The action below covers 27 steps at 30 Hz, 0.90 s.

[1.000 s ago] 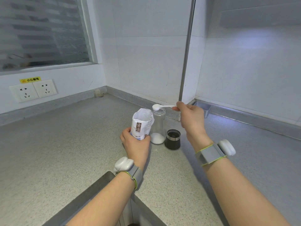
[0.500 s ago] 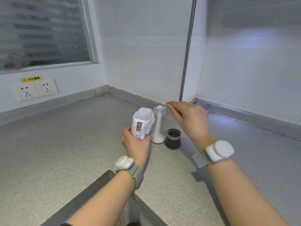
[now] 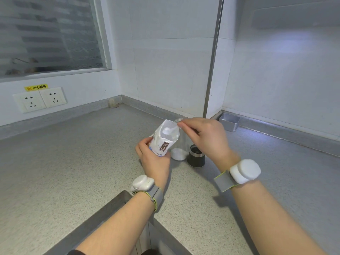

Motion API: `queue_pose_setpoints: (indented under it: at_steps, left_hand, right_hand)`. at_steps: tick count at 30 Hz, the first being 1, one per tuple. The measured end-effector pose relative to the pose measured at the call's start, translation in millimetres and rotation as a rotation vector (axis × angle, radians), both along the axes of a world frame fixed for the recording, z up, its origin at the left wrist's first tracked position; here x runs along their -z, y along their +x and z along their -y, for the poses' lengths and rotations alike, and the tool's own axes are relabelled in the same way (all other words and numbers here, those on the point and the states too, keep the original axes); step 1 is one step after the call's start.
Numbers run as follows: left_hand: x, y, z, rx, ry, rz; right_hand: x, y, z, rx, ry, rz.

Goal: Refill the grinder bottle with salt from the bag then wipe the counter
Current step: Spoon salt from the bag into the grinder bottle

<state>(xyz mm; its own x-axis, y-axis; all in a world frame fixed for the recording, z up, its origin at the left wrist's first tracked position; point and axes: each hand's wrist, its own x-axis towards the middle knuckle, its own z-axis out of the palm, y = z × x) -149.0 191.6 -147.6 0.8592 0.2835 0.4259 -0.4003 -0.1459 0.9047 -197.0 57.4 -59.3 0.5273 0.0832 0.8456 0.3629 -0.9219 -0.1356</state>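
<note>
Yellow warning sticker (image 3: 36, 87) above wall sockets (image 3: 39, 99) reads "小心触电"; salt bag (image 3: 164, 140) has dark label, characters too blurred to read.

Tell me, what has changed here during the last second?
The right hand carried the small white plastic spoon from above the clear glass grinder bottle left into the open white paper salt bag. The left hand keeps holding the bag; the black cap stayed put.
</note>
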Motion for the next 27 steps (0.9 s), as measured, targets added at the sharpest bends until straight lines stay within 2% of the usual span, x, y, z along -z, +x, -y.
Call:
queue_pose_setpoints:
  at_steps: [3, 6, 9, 12, 14, 17, 27]
  left_hand:
    - [0, -2, 0, 0.04, 0.052, 0.113]
    - [0, -3, 0, 0.073, 0.094, 0.196]
    - [2, -2, 0, 0.068, 0.12, 0.232]
    - [3, 1, 1, 0.067, 0.129, 0.217]
    - [3, 4, 1, 0.066, 0.119, 0.176]
    - [4, 5, 2, 0.097, 0.112, 0.119]
    - [11, 14, 2, 0.02, 0.066, -0.022]
  right_hand:
    - [8, 4, -3, 0.149, -0.136, -0.162]
    - [12, 10, -8, 0.22, -0.158, -0.366]
    - [10, 10, -13, 0.108, -0.002, -0.519]
    - [6, 7, -16, -0.066, 0.321, -0.645]
    - [5, 7, -18, -0.112, 0.535, -0.658]
    - [2, 9, -20, -0.061, 0.772, -0.632]
    - [-8, 4, -14, -0.023, 1.08, -0.452]
